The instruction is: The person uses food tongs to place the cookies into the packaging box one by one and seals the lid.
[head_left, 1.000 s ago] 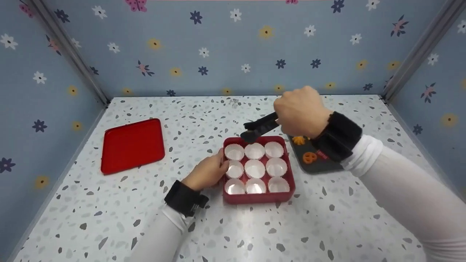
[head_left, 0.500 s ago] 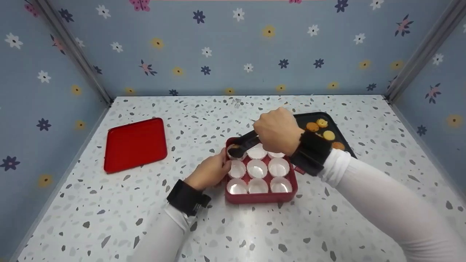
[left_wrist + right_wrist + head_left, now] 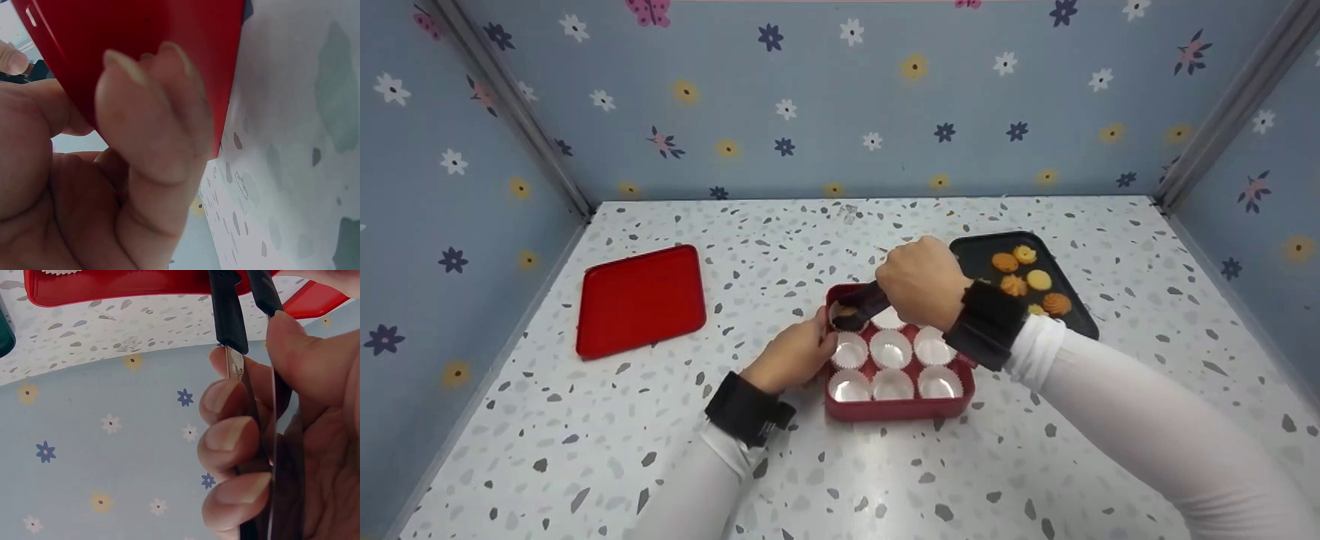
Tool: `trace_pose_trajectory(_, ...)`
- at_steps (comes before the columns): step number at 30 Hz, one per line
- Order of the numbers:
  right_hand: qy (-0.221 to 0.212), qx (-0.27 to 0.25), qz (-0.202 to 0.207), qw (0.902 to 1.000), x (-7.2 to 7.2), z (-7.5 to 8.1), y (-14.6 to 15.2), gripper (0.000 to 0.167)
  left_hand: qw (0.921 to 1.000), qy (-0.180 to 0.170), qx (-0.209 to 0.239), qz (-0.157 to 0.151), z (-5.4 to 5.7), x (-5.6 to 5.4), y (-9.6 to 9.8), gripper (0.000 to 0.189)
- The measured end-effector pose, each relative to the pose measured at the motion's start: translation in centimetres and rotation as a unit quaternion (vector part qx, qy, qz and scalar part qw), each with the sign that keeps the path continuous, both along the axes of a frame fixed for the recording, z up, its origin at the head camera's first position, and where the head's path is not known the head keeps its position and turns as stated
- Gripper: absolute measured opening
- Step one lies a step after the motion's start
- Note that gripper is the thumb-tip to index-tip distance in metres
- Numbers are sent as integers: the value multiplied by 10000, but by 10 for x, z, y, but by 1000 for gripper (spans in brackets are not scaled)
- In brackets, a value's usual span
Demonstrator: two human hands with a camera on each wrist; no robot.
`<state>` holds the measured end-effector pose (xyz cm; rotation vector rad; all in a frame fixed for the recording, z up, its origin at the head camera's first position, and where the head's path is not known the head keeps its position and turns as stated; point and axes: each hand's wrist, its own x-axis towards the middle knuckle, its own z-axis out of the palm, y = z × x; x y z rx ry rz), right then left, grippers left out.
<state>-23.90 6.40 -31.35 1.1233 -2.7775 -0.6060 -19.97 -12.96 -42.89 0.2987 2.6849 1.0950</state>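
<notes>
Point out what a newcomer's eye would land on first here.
Probably the red box in the middle of the table, filled with white paper cups: the left hand grips its left side, and the right hand holds black-tipped tongs at its far-left cup. Next come the bright red tray on the left and the golden cookies on the dark tray to the right. Behind everything stands the blue flowered wall.

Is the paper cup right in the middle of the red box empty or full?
Empty: in the head view, the middle paper cup shows only its white bottom and ruffled sides, with nothing inside.
</notes>
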Motion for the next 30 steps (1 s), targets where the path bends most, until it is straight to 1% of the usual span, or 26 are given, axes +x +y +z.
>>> trace_pose_trajectory(4, -51, 41, -51, 10000, 1, 1, 0, 4, 10000, 0, -5, -6, 0, 0, 0, 30)
trace_pose_trajectory(8, -44, -41, -60, 10000, 3, 7, 4, 14, 9999, 141, -67, -74, 1, 0, 0, 30)
trace_pose_trajectory(9, -55, -71, -67, 9999, 5, 10, 6, 17, 9998, 173, -69, -97, 1, 0, 0, 30)
trace_pose_trajectory(11, -54, -171, -211, 9996, 9, 21, 13, 21, 9998, 182, -42, -122, 1, 0, 0, 31)
trace_pose_trajectory(14, -90, -463, -563, 9973, 17, 41, 30, 22, 9999, 99, 15, -108, 0, 1, -1, 36)
trace_pose_trajectory(16, -146, -808, -915, 9924, 22, 54, 47, 18, 10000, 32, 41, -69, 0, 1, 0, 41)
trace_pose_trajectory(18, -201, -1254, -1220, 9844, 26, 64, 69, 12, 10000, 17, 17, -53, 1, 0, 0, 44)
trace_pose_trajectory(20, -145, -1689, -1499, 9741, 29, 67, 96, 18, 10000, 12, 22, -50, 1, 0, 1, 44)
trace_pose_trajectory(22, 2, -2056, -1751, 9629, 30, 64, 127, 22, 10000, 26, 31, -69, 1, -1, 2, 45)
trace_pose_trajectory(23, 104, -2198, -1868, 9574, 31, 60, 142, 24, 10000, 41, 27, -78, 1, -1, 2, 45)
trace_pose_trajectory(25, 212, -2427, -2077, 9474, 29, 45, 169, 25, 9999, 71, 34, -71, 1, -1, 2, 46)
trace_pose_trajectory(27, 131, -2562, -2341, 9377, 26, 27, 189, 27, 10000, 80, -4, -50, 0, -1, 2, 48)
trace_pose_trajectory(30, -215, -2597, -2789, 9243, 18, 1, 210, 33, 9999, 102, -48, -21, -1, 0, 2, 50)
